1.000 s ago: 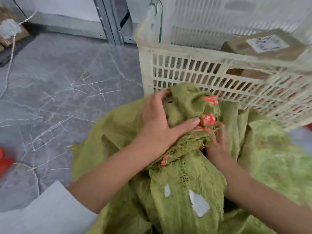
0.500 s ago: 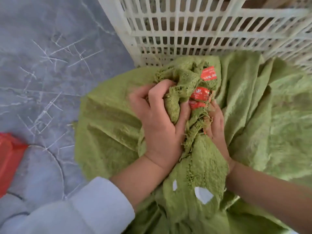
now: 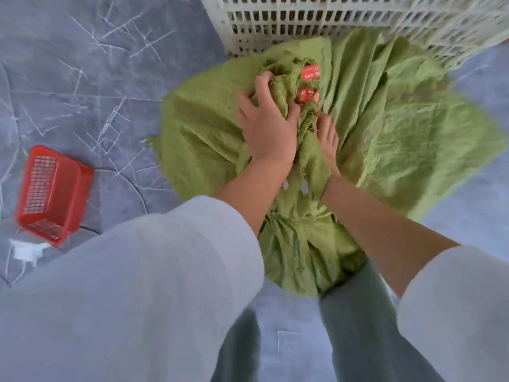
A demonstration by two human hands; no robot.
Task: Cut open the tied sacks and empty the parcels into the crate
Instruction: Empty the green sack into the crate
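Note:
A crumpled green woven sack point(image 3: 399, 128) lies on the grey floor against the white slatted crate point(image 3: 303, 20). Its bunched, frayed neck carries red tags point(image 3: 310, 72). My left hand point(image 3: 267, 125) grips that bunched neck from the left, fingers dug into the cloth. My right hand point(image 3: 329, 139) holds the neck from the right, its fingertips buried in the frayed folds and its thumb hidden. No parcels show, and the crate's inside is out of view.
A small red mesh basket point(image 3: 52, 194) lies on the floor at the left, with a white object point(image 3: 26, 250) just below it. My legs in grey trousers point(image 3: 358, 326) stand at the sack's near edge. The floor is grey stone with white veins.
The view has tilted from the crate down to the floor and my legs. My left hand went from lying over the sack's neck to gripping it. Both hands stay on the neck.

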